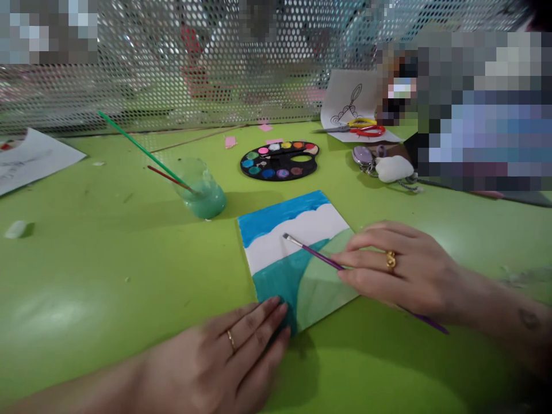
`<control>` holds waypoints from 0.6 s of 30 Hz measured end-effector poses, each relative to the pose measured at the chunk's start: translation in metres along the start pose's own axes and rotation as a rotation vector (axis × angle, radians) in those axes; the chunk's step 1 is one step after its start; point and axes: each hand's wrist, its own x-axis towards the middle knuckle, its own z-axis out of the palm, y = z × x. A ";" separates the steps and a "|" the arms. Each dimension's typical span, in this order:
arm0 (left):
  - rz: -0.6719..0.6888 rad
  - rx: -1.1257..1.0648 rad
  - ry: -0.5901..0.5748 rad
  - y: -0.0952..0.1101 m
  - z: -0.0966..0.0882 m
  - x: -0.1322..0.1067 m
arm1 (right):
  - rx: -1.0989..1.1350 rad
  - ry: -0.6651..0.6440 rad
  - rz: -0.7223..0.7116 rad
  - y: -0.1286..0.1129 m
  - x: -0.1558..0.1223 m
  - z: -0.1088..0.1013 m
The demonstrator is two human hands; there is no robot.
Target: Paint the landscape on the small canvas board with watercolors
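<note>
The right hand is closed in a pinching grip on a thin purple paintbrush, and the bristle end is over the white band of a rectangular painted card. The left hand is spread, and its fingers press the card's lower corner. The card, with blue, white and green areas, lies flat on the green bench between both hands. Behind it stands a clear glass of cloudy green water with a long green-handled brush and a red-handled brush leaning inside. Farther back lies a round black watercolour palette.
</note>
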 end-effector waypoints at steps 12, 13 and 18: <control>-0.018 0.008 -0.004 -0.001 -0.001 0.002 | -0.121 -0.171 0.046 0.005 -0.002 -0.007; -0.019 0.008 -0.013 -0.001 -0.001 0.002 | -0.133 -0.176 0.061 0.006 -0.002 -0.008; -0.013 0.008 0.006 0.000 -0.001 0.002 | -0.133 -0.094 0.045 0.001 0.000 -0.011</control>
